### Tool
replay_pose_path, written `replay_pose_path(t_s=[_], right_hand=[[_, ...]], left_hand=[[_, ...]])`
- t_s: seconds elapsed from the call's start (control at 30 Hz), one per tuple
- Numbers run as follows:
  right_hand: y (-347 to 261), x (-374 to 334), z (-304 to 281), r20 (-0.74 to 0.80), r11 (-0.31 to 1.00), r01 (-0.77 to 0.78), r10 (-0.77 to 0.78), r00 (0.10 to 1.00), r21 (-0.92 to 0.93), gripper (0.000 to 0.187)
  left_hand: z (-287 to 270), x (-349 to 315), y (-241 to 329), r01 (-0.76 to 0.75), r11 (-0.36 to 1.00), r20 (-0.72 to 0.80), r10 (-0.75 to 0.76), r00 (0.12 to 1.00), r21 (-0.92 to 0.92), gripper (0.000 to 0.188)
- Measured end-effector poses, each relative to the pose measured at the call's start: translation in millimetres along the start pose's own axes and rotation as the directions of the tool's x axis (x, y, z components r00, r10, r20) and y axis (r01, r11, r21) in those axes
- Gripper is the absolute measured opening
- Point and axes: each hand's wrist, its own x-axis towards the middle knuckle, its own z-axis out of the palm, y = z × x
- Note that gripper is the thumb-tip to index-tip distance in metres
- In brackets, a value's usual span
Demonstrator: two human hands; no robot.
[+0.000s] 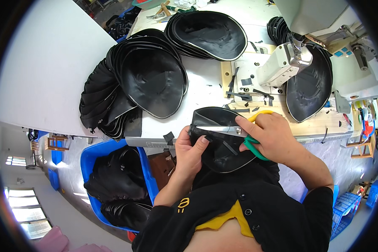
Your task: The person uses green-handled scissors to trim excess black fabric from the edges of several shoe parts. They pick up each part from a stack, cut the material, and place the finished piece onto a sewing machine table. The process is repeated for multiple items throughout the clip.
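My left hand (190, 150) grips the left edge of a black, cup-shaped leather-like piece (227, 153) at the table's front edge. In my right hand (271, 136) is a pair of scissors (222, 129), one handle yellow and the other green. Their metal blades lie across the upper part of the black piece and point at my left fingers. How far apart the blades are I cannot tell. A thin dark strip (229, 147) rests on the piece below the blades.
Stacks of similar black pieces (153, 84) (210, 35) lie on the white table (201, 80). A sewing machine (281, 63) stands at the right, another black piece (308, 84) beside it. Dark scraps (239, 95) litter its base. A blue bin (86, 161) of black pieces stands lower left.
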Motion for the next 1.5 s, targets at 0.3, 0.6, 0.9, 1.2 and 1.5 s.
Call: replay_pose_path(t_s=[0.3, 0.6, 0.9, 1.2, 1.5], right_hand=[[6.6, 4.5, 17.8, -0.177, 0.871, -0.190, 0.297, 0.938, 0.452, 0.067], [-35.1, 32.1, 37.7, -0.294, 0.711, 0.051, 0.223, 0.930, 0.701, 0.054], [-21.5, 19.8, 53.0, -0.421, 0.833, -0.055, 0.334, 0.843, 0.550, 0.045], [18.7, -32.6, 20.5, -0.485, 0.729, -0.365, 0.668, 0.565, 0.579, 0.051], [1.9, -18.2, 51.0, -0.176, 0.748, -0.446, 0.587, 0.790, 0.492, 0.052]], left_hand=[[2.4, 3.9, 17.5, 0.006, 0.979, 0.064, 0.007, 0.998, -0.205, 0.031], [15.0, 20.8, -15.3, -0.261, 0.878, 0.123, 0.231, 0.965, 0.400, 0.047], [2.3, 19.2, -14.7, -0.171, 0.885, 0.171, 0.106, 0.980, 0.433, 0.037], [-37.4, 42.9, 6.2, -0.096, 0.934, 0.025, 0.093, 0.995, 0.344, 0.023], [-46.8, 43.4, 14.0, -0.082, 0.907, 0.026, 0.079, 0.997, 0.413, 0.017]])
